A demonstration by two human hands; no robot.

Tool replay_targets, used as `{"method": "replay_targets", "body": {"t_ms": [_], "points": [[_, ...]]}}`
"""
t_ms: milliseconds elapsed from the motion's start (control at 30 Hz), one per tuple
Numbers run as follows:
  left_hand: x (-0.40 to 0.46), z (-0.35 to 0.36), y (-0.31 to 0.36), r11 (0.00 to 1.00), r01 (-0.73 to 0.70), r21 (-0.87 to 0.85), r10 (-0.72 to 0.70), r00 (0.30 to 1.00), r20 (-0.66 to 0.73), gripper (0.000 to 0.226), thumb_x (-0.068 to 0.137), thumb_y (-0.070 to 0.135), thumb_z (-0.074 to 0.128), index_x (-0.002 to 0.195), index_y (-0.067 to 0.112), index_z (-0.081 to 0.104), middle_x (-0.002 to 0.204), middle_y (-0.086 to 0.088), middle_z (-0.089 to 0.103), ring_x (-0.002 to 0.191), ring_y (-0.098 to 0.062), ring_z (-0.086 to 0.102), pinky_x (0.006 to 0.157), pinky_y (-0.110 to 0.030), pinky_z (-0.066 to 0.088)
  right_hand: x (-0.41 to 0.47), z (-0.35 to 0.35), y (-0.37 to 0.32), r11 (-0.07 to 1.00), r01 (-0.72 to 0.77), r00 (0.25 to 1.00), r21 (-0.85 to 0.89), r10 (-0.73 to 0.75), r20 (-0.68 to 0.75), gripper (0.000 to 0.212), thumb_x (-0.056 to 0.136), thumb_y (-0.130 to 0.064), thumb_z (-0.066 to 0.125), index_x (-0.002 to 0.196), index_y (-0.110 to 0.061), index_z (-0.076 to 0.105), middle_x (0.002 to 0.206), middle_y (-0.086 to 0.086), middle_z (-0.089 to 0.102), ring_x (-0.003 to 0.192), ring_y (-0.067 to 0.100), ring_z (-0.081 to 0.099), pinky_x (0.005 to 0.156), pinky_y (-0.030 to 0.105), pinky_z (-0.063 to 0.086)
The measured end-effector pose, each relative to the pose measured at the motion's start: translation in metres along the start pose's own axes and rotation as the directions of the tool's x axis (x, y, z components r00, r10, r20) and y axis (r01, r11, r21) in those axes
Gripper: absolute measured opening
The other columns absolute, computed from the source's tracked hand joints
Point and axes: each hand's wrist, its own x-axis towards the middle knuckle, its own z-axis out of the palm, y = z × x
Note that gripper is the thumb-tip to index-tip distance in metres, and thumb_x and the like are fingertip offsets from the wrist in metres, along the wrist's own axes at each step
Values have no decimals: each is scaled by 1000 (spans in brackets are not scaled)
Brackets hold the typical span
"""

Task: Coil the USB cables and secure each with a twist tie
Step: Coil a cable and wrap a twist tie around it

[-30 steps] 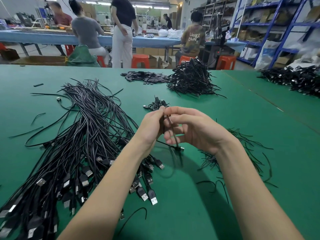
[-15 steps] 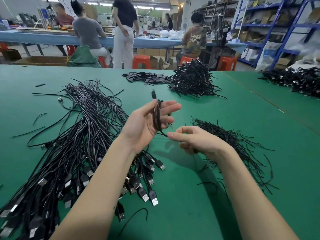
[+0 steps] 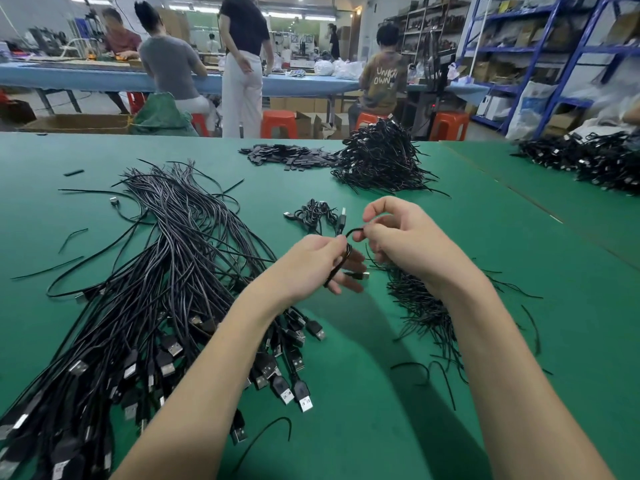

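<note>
My left hand [image 3: 313, 263] grips a coiled black USB cable [image 3: 337, 271] above the green table [image 3: 363, 410]; one plug sticks out by its fingers. My right hand [image 3: 401, 237] pinches a black twist tie [image 3: 353, 232] that arches over the top of the coil. A big bundle of uncoiled USB cables [image 3: 156, 289] lies to the left, plugs toward me. Loose twist ties [image 3: 426, 313] lie heaped under my right wrist. A few tied cables [image 3: 313, 214] rest just beyond my hands.
A large heap of coiled cables [image 3: 377, 157] and flat black strips [image 3: 287, 157] lie at the table's far edge. Another cable pile [image 3: 588, 157] sits far right. People work at a blue bench beyond, with orange stools and blue shelving.
My right hand rose from the twist tie pile with a tie and met the coil. My left hand closed round the coiled cable, which it held on open fingers before.
</note>
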Motion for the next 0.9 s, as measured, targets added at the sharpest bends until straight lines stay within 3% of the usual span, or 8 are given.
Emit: {"method": "replay_targets", "body": {"t_ms": [167, 300, 400, 467, 533, 633, 767, 900], "points": [[7, 2, -8, 964, -91, -250, 27, 968, -248, 44, 109, 26, 33, 79, 9, 61, 61, 1, 62, 56, -14, 57, 64, -32, 48, -11, 17, -8, 958, -35, 954, 284, -53, 296, 19, 101, 10, 42, 100, -5, 54, 89, 13, 59, 61, 16, 58, 65, 34, 61], [6, -8, -5, 792, -100, -602, 6, 988, -156, 48, 110, 32, 22, 123, 5, 60, 120, -10, 71, 108, -20, 69, 90, -31, 52, -15, 18, 0, 978, -139, 871, 158, 45, 488, 16, 106, -1, 42, 104, -12, 53, 91, 10, 59, 63, 20, 57, 56, 30, 55], [3, -7, -1, 766, -129, -629, 45, 988, -148, 50, 110, 31, 20, 125, 3, 59, 120, -10, 72, 113, -22, 68, 93, -32, 53, -11, 20, 6, 979, -136, 898, 151, 58, 437, 24, 104, 2, 40, 98, -16, 54, 84, 8, 58, 55, 16, 51, 45, 21, 42], [3, -2, 1, 786, -127, -605, 41, 987, -154, 48, 110, 31, 21, 119, 4, 60, 115, -9, 74, 107, -20, 70, 86, -29, 55, -9, 22, 8, 974, -123, 910, 189, 35, 413, 26, 102, 4, 40, 92, -16, 54, 81, 7, 59, 51, 13, 47, 41, 19, 35], [4, 4, 1, 841, -127, -525, 36, 983, -181, 47, 110, 32, 23, 114, 7, 62, 111, -8, 75, 83, -17, 72, 65, -24, 54, -7, 25, 11, 969, -121, 914, 213, 25, 405, 27, 102, 5, 42, 87, -14, 54, 78, 6, 63, 49, 12, 47, 40, 18, 34], [6, 8, -2, 904, -152, -399, 46, 964, -262, 43, 110, 33, 29, 105, 10, 65, 99, -5, 76, 46, -9, 55, 36, -18, 32, -5, 28, 14, 963, -151, 915, 223, 51, 399, 29, 100, 5, 46, 79, -13, 55, 76, 5, 68, 49, 12, 49, 42, 19, 40], [7, 10, -5, 882, -226, -414, 70, 930, -360, 39, 110, 29, 29, 92, 11, 59, 61, 4, 58, 56, -11, 64, 42, -19, 42, -4, 20, 19, 957, -186, 885, 224, 64, 461, 28, 98, 4, 53, 77, -11, 65, 89, 9, 74, 59, 13, 60, 59, 23, 54], [9, 3, -4, 700, -303, -647, 39, 921, -388, 37, 111, 26, 26, 85, 13, 50, 53, 9, 34, 54, -11, 53, 58, -19, 47, -5, -2, 31, 955, -184, 879, 231, 55, 474, 26, 96, 4, 60, 78, -11, 71, 97, 14, 74, 64, 13, 60, 66, 24, 55]]}}
